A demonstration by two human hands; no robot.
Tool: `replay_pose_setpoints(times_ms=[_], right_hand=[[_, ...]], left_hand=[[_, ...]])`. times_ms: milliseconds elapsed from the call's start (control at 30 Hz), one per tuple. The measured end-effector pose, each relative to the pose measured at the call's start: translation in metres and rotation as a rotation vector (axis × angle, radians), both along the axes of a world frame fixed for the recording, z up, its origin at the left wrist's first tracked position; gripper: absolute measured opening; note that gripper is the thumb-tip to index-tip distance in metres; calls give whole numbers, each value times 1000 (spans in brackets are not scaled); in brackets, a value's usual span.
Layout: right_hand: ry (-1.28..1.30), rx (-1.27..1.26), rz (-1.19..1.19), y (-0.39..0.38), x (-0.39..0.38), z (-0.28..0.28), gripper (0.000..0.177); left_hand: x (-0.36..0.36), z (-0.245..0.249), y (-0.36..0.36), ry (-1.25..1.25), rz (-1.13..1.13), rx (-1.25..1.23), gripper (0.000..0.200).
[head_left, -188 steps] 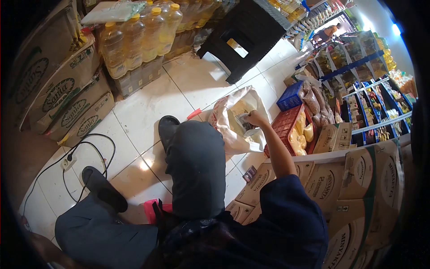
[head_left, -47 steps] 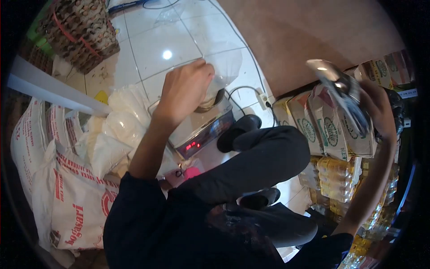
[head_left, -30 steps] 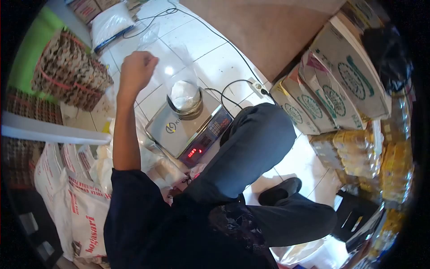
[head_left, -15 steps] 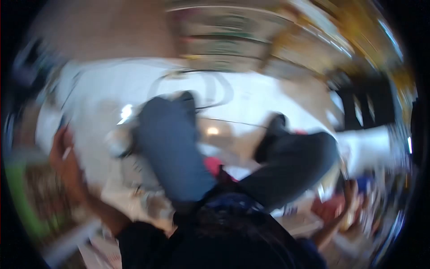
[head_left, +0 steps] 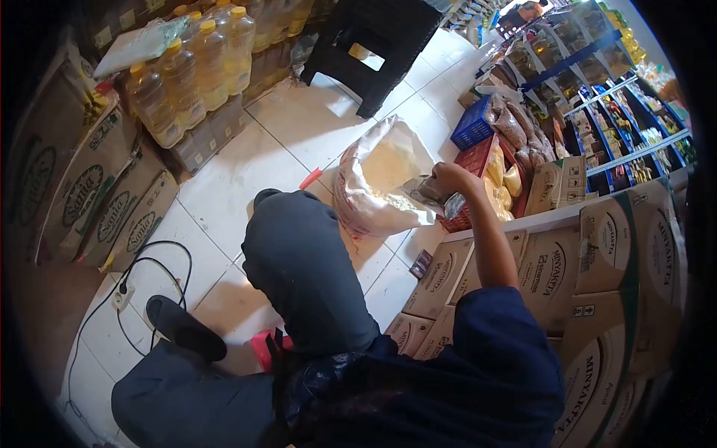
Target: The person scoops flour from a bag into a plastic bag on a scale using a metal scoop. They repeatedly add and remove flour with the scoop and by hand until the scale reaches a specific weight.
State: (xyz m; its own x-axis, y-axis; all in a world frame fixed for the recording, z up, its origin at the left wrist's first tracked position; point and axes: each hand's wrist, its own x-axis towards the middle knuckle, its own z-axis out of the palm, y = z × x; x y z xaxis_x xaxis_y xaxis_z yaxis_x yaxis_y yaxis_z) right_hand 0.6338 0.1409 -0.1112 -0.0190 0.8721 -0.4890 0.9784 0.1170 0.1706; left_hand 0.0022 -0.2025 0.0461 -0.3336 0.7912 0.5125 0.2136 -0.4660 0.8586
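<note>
My right hand (head_left: 454, 181) is closed around a metal scoop (head_left: 427, 192) at the right rim of an open white sack (head_left: 373, 216). The scoop's front dips inside the sack, and part of it is hidden by my hand and the rim. Pale tan, loose contents (head_left: 388, 166) lie in the sack, with a whiter patch near the scoop. The sack stands upright on the tiled floor (head_left: 224, 216), just beyond my bent knee. My left hand is out of view.
Cartons (head_left: 553, 276) are stacked at right, behind a red crate (head_left: 472, 160) and a blue crate (head_left: 472, 123). Oil bottles (head_left: 209, 67) and more cartons (head_left: 89, 190) stand left. A black stool (head_left: 373, 45) is ahead; a cable (head_left: 153, 260) crosses the floor.
My view has swung round to the right, bringing the sack into sight. My right hand is now at the sack with the scoop; my left hand has left view. The earlier frame is blurred.
</note>
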Motion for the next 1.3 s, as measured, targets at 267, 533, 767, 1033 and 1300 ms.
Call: replay_pose_setpoints(times_ms=[267,533,767,1033,1300], right_hand=[[-35,-94,37,43,-13,-75,44],[-52,26,-41,95,-18,-180,36],[-43,193,-203,109,-33,-182,36],[-22,173,-99,101,-52,-164,36],[118,292,-241,73,-25,-175,34]], left_hand=[[2,-16,30,-322,-172,-49,27],[-11,-31,49,-476,-245,-61,23],[-18,-37,53,-547,-261,-79,22],[-49,-70,19,-631,346,-163,35],[-29,-62,40,-593,30,-8,13]])
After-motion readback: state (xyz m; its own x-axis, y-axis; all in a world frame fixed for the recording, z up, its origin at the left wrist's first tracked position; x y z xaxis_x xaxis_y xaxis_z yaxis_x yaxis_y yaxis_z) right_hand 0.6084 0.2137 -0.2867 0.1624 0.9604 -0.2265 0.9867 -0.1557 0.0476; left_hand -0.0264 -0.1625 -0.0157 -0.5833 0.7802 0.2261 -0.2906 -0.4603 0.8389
